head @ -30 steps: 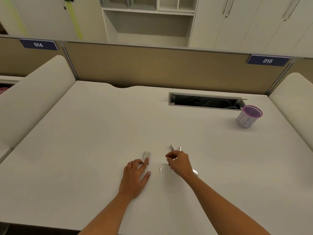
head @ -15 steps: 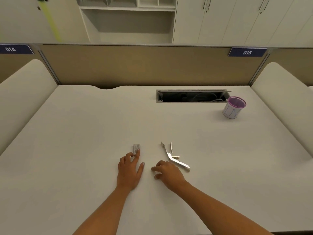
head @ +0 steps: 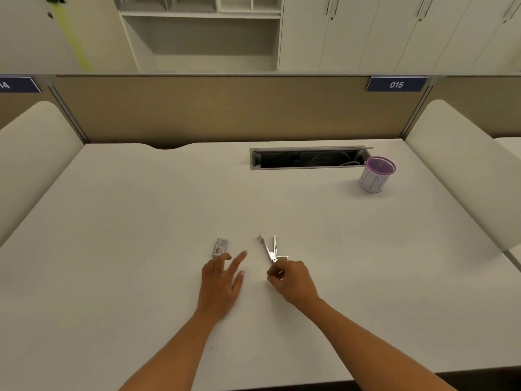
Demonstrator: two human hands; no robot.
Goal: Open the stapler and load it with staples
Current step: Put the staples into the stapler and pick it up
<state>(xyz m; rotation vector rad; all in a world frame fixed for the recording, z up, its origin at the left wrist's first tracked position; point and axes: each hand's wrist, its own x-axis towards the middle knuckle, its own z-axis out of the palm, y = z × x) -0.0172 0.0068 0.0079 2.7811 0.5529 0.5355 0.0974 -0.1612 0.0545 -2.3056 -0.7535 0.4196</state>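
Worktop point(head: 141, 221): carries everything we list.
Left hand point(head: 222, 280): flat and relaxed. Its forefinger, on the box point(head: 220, 247) half a second ago, now points clear of it.
Right hand point(head: 293, 280): fingers curled in a pinch, and we judge it holds the loose strip point(head: 278, 275) that lay between the hands. It has moved up to the stapler's hinge.
Cup point(head: 376, 176): far right, well apart.
Stapler point(head: 267, 248): lies mid-worktop, arms splayed open. We judge opening done and loading next.
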